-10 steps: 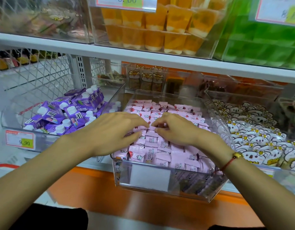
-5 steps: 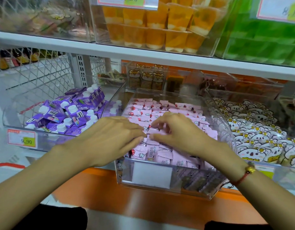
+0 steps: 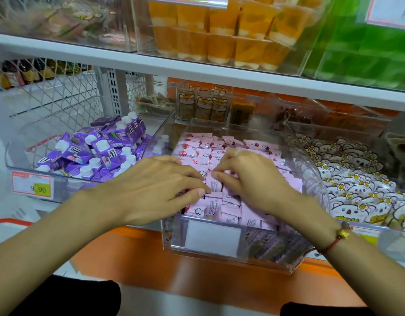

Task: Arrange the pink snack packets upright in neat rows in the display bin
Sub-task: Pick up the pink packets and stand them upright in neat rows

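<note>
Pink snack packets fill a clear display bin. Left hand presses flat, fingers extended, steadying rows; right hand pinches one packet upright.

Clear glossy plastic bin holds shiny pink film packets; left of it, white wire mesh.

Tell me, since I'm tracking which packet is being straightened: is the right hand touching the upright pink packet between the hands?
Touching. The head view shows the right hand fingertips pressed on the upright pink packet, no gap visible.
</note>
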`<state>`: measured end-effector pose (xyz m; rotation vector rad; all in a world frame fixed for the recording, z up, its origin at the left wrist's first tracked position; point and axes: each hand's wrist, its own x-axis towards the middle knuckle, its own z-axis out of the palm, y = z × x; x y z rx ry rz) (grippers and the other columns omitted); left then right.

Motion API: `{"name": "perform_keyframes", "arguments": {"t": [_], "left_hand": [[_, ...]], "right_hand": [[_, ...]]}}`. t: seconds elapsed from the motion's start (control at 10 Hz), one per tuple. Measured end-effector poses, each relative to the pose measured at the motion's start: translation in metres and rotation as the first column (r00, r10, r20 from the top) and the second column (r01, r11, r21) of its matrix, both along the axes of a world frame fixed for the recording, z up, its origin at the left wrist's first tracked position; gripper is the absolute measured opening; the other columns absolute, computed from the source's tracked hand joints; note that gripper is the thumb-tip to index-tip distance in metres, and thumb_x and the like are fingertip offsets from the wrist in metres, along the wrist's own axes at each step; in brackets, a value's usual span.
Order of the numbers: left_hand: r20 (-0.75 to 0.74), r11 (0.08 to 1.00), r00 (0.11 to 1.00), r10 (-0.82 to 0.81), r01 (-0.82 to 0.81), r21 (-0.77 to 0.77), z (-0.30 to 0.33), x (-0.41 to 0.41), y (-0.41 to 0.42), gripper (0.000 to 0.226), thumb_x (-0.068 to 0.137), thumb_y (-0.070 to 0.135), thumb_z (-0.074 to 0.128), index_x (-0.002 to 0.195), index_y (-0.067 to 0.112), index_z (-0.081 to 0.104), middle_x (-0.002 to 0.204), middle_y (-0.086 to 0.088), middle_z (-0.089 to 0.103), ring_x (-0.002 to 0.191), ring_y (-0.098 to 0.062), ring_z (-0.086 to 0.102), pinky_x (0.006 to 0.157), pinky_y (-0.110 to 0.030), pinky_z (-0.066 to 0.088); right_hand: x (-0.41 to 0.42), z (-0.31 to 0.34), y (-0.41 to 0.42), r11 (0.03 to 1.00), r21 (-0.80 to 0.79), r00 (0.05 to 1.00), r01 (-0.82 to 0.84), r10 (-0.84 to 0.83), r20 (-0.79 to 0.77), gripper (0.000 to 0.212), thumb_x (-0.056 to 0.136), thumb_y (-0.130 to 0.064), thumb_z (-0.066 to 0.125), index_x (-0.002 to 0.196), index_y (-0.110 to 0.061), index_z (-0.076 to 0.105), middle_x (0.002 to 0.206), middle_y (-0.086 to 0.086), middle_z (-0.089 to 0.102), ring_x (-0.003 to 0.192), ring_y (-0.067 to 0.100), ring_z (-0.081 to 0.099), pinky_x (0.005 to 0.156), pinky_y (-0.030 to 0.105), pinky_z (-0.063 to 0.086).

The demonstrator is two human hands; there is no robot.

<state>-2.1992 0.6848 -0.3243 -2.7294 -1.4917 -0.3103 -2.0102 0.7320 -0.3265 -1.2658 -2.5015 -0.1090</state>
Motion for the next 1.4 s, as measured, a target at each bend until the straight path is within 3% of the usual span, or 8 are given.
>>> {"name": "perform_keyframes", "arguments": {"t": [0.1, 0.3, 0.4, 0.5, 0.7, 1.0, 1.2, 1.4], "left_hand": [[0.000, 1.000, 1.000, 0.023, -0.023, -0.006, 0.001, 0.002, 0.000, 0.039, 0.098, 0.044, 0.025, 0.122, 0.036, 0.056, 0.128, 0.018, 0.053, 0.116, -0.002, 0.046, 0.095, -0.017, 0.027], [-0.066, 0.995, 0.998, 0.007, -0.001, 0.096, -0.002, -0.003, 0.002, 0.040, 0.097, 0.046, 0.025, 0.119, 0.037, 0.057, 0.125, 0.019, 0.055, 0.112, -0.006, 0.048, 0.097, -0.028, 0.034], [0.149, 0.980, 0.988, 0.039, -0.067, 0.187, -0.002, -0.001, 0.000, 0.030, 0.095, 0.046, 0.035, 0.108, 0.037, 0.060, 0.111, 0.018, 0.062, 0.094, -0.008, 0.056, 0.071, -0.030, 0.042], [0.442, 0.960, 0.897, 0.015, -0.136, 0.244, 0.002, 0.000, 0.001, 0.029, 0.085, 0.028, 0.062, 0.112, 0.036, 0.054, 0.118, 0.019, 0.058, 0.099, -0.010, 0.058, 0.072, -0.031, 0.048], [0.545, 0.956, 0.814, -0.201, 0.041, 0.291, 0.006, 0.008, 0.003, 0.048, 0.075, -0.003, 0.068, 0.113, 0.026, 0.061, 0.121, 0.015, 0.052, 0.104, -0.001, 0.055, 0.076, -0.039, 0.052], [0.900, 0.997, 0.430, 0.072, -0.045, -0.058, 0.015, 0.005, 0.003, 0.014, 0.077, 0.036, 0.070, 0.087, 0.026, 0.069, 0.080, 0.016, 0.073, 0.072, -0.002, 0.069, 0.052, -0.008, 0.046], [0.830, 0.983, 0.535, 0.157, -0.169, -0.076, 0.011, 0.004, 0.000, 0.041, 0.069, 0.062, 0.064, 0.098, 0.033, 0.065, 0.087, 0.003, 0.074, 0.075, -0.016, 0.069, 0.079, -0.044, 0.055], [0.733, 0.968, 0.662, 0.155, -0.249, 0.020, 0.008, 0.006, 0.000, 0.049, 0.071, 0.067, 0.055, 0.110, 0.040, 0.041, 0.092, 0.031, 0.065, 0.070, 0.014, 0.057, 0.064, -0.020, 0.043]], "right_hand": [[-0.002, -0.001, -0.002, 0.979, 0.205, 0.999, 0.009, -0.015, 0.028, 0.029, 0.099, -0.038, 0.041, 0.103, -0.024, 0.067, 0.102, -0.004, 0.063, 0.088, 0.024, 0.060, 0.065, 0.035, 0.046], [0.008, 0.019, 0.006, 0.946, 0.279, 0.803, 0.163, 0.038, -0.595, 0.022, 0.097, -0.027, 0.050, 0.093, -0.012, 0.066, 0.084, 0.001, 0.066, 0.071, 0.015, 0.061, 0.064, 0.040, 0.052], [0.016, 0.024, 0.007, 0.964, 0.120, 0.607, 0.237, -0.051, -0.793, 0.021, 0.097, -0.024, 0.049, 0.090, -0.013, 0.065, 0.082, 0.000, 0.067, 0.069, 0.016, 0.062, 0.064, 0.041, 0.053], [0.020, 0.027, 0.007, 0.966, -0.211, 0.351, 0.148, -0.251, -0.902, 0.020, 0.098, -0.021, 0.048, 0.090, -0.012, 0.064, 0.087, 0.011, 0.069, 0.068, 0.019, 0.064, 0.059, 0.032, 0.053], [0.009, 0.025, 0.003, 0.798, -0.575, 0.160, -0.177, -0.554, -0.817, 0.020, 0.095, -0.014, 0.049, 0.098, -0.001, 0.064, 0.071, 0.004, 0.065, 0.046, 0.005, 0.060, 0.046, 0.015, 0.050], [0.012, 0.033, -0.002, 0.880, -0.474, 0.419, -0.024, -0.422, -0.804, 0.040, 0.095, -0.041, 0.048, 0.065, -0.015, 0.053, 0.056, -0.002, 0.051, 0.043, 0.007, 0.043, 0.045, 0.018, 0.035], [0.009, 0.038, -0.010, 0.979, -0.181, 0.708, -0.091, -0.064, -0.703, 0.025, 0.091, -0.042, 0.054, 0.107, -0.024, 0.061, 0.098, 0.002, 0.059, 0.084, 0.011, 0.052, 0.071, 0.021, 0.041], [0.002, 0.035, -0.016, 0.925, -0.231, 0.869, -0.303, 0.169, -0.466, 0.048, 0.089, -0.039, 0.055, 0.136, -0.030, 0.046, 0.118, -0.013, 0.055, 0.109, 0.008, 0.050, 0.091, 0.024, 0.041]]}}
